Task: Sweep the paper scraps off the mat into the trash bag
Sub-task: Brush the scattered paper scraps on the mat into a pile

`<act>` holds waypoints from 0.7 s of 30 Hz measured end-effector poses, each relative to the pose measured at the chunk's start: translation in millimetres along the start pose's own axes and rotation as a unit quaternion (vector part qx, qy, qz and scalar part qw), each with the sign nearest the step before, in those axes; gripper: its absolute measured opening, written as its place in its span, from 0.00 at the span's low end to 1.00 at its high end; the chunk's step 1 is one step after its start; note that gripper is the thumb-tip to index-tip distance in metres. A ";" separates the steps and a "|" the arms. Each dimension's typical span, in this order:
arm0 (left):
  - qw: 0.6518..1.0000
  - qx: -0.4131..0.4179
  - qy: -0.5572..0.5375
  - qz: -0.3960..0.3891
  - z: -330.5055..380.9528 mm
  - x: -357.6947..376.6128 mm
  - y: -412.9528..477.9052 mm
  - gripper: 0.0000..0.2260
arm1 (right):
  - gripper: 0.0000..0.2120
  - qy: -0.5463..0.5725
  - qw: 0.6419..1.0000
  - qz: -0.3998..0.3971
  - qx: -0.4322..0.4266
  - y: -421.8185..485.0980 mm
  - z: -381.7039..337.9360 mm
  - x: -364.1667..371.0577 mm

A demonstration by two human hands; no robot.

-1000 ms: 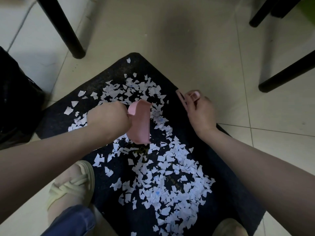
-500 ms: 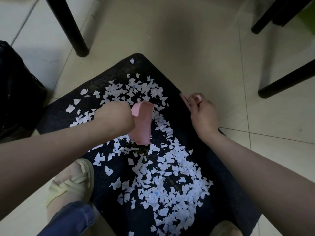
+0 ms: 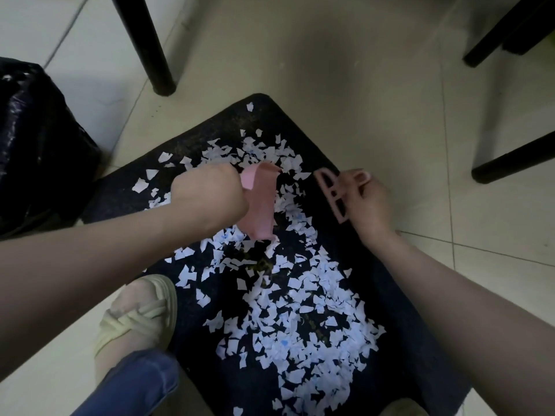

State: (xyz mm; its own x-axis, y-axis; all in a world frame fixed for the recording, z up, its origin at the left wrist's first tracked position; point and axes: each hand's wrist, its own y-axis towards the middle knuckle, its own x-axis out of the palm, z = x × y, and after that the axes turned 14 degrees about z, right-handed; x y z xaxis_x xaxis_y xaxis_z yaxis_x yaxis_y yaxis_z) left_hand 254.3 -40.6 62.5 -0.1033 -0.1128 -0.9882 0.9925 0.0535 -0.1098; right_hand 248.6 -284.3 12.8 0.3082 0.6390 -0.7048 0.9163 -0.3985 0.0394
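A dark mat [image 3: 405,340] lies on the tiled floor, strewn with several white paper scraps [image 3: 303,322]. My left hand [image 3: 210,196] grips the handle of a small pink dustpan [image 3: 261,202], held over the scraps near the mat's middle. My right hand [image 3: 369,202] holds a small pink brush [image 3: 332,193] at the mat's right edge, clear of the scraps. The black trash bag [image 3: 36,145] stands on the floor to the left of the mat.
A black chair leg [image 3: 150,43] stands beyond the mat at the upper left, and more black legs [image 3: 510,157] at the right. My sandalled foot [image 3: 141,313] rests on the floor by the mat's left edge. A second shoe [image 3: 402,411] shows at the bottom.
The right hand has turned, so the pink brush shows more fully at the mat's right edge. The left hand and dustpan have stayed nearly in place over the scraps.
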 end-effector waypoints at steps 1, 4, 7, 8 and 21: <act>1.000 -0.003 0.000 0.000 -4.7 0.7 -0.2 0.08 | 0.11 0.007 0.999 0.034 0.004 6.9 1.0 -2.1; 1.000 -0.016 0.006 -0.006 -12.7 0.7 0.4 0.09 | 0.12 -0.077 0.994 0.078 -0.019 26.6 5.6 -0.7; 1.000 -0.008 0.013 -0.009 -12.0 3.2 -0.7 0.08 | 0.13 -0.089 0.996 0.008 -0.016 25.9 4.4 14.4; 1.000 -0.002 0.014 -0.006 -11.3 4.7 -1.1 0.08 | 0.14 -0.078 0.997 -0.020 -0.014 20.9 1.8 20.9; 0.999 0.014 0.030 -0.010 -20.7 11.2 2.0 0.06 | 0.15 -0.018 0.995 0.062 -0.077 25.2 -30.6 29.3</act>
State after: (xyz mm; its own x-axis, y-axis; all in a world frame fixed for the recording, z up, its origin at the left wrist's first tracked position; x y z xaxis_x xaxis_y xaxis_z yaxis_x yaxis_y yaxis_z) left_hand 253.8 -21.2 49.0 -0.1252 -0.0533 -0.9907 0.9917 0.0234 -0.1266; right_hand 288.5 -255.5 14.8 0.4150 0.5660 -0.7123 0.9009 -0.3652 0.2347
